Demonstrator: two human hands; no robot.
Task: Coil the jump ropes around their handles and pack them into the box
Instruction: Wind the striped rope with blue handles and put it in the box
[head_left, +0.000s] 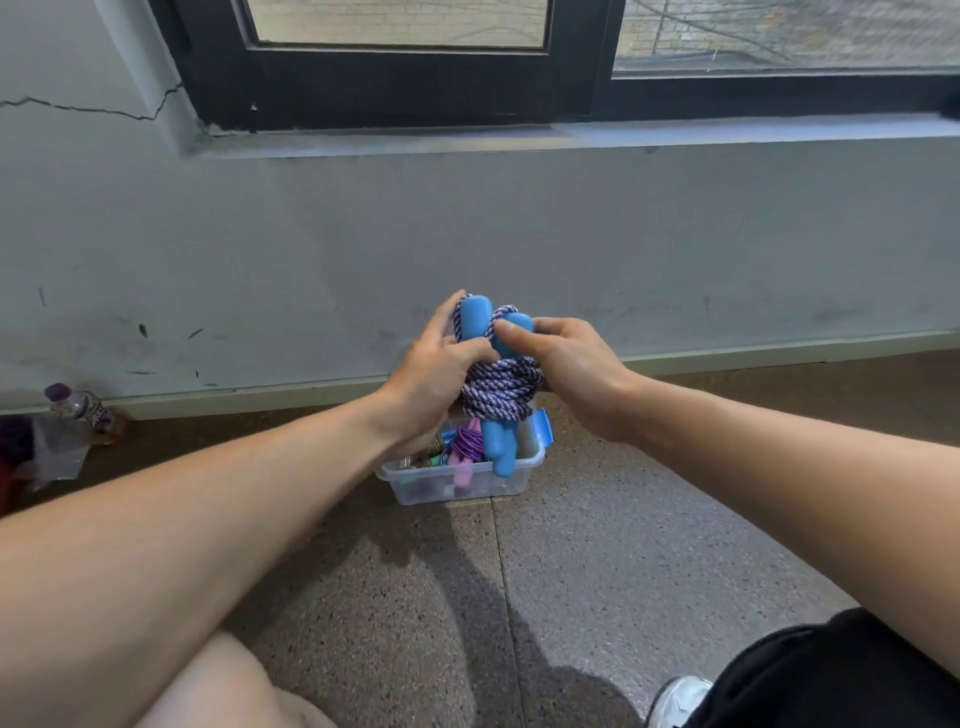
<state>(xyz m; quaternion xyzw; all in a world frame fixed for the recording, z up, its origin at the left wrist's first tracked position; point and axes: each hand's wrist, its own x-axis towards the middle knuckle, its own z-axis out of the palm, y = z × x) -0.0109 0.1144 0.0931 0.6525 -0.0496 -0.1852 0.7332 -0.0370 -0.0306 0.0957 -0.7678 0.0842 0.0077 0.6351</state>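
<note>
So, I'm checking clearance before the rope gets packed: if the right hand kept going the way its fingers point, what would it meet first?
The right hand points leftward; its fingers already touch the blue handles and the purple-white rope. Beyond them it would probably meet the left hand.

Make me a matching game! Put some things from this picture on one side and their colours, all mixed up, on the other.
Things:
1. jump rope handles
2. braided rope
3. box
4. window frame

Colours:
A. black
B. see-through
C. blue
D. purple and white

Pairs: 1-C, 2-D, 3-B, 4-A
</note>
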